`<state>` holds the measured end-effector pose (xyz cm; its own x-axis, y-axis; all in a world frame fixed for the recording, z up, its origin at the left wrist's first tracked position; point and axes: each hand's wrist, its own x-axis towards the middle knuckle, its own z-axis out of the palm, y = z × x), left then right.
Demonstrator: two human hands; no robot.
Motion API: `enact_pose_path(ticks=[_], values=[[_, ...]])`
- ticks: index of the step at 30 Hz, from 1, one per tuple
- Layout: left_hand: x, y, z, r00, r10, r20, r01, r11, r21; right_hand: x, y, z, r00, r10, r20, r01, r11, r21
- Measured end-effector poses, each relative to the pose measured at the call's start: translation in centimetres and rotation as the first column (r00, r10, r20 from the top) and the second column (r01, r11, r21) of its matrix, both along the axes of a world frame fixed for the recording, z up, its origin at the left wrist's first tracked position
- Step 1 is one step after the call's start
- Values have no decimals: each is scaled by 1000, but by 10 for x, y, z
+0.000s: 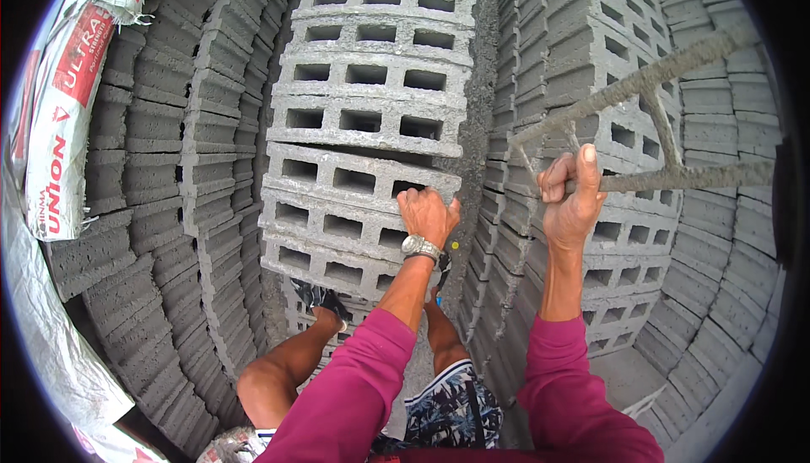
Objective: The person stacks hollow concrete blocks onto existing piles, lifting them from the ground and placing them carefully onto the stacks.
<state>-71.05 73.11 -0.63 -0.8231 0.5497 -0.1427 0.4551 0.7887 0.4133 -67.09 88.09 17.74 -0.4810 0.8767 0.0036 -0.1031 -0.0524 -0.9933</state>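
Note:
Hollow grey concrete blocks stand on edge in a middle row, their holes facing up. My left hand (429, 214), a metal watch on its wrist, hooks its fingers into the right-end hole of one concrete block (326, 174). That block sits slightly askew, and a dark wedge-shaped gap separates it from the block behind. Off to the right, my right hand (574, 197) is raised and closed around the near bar of a cement-crusted metal frame (700, 179). Two long bars joined by short crosspieces make up the frame, which passes above the right-hand blocks and runs off toward the right.
Tall block stacks (152, 176) rise on the left, with red and white cement bags (63, 125) on top. More stacked blocks (717, 167) line the right. A narrow strip of gritty ground (483, 49) runs beside the middle row. My legs stand close to its near end.

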Motion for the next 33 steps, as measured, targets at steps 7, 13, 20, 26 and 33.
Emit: enact_pose_path(ticks=[7, 13, 20, 26, 33], values=[[1, 0, 2, 998, -25, 56, 30, 995, -96, 81, -42, 23, 789, -153, 595, 329, 923, -199], [-5, 7, 3, 998, 18, 58, -11, 992, -123, 54, -37, -69, 661, -87, 745, 353, 913, -206], [-14, -7, -18, 1000, 19, 19, -12, 954, -301, 3, 0, -164, 771, -60, 634, 256, 941, -222], [-13, -16, 12, 994, 15, 108, 1, 990, -143, 24, 51, -170, 827, -157, 539, 348, 897, -273], [-39, -23, 39, 986, 6, 167, 11, 995, -100, -4, 44, -184, 917, -85, 391, 260, 869, -422]])
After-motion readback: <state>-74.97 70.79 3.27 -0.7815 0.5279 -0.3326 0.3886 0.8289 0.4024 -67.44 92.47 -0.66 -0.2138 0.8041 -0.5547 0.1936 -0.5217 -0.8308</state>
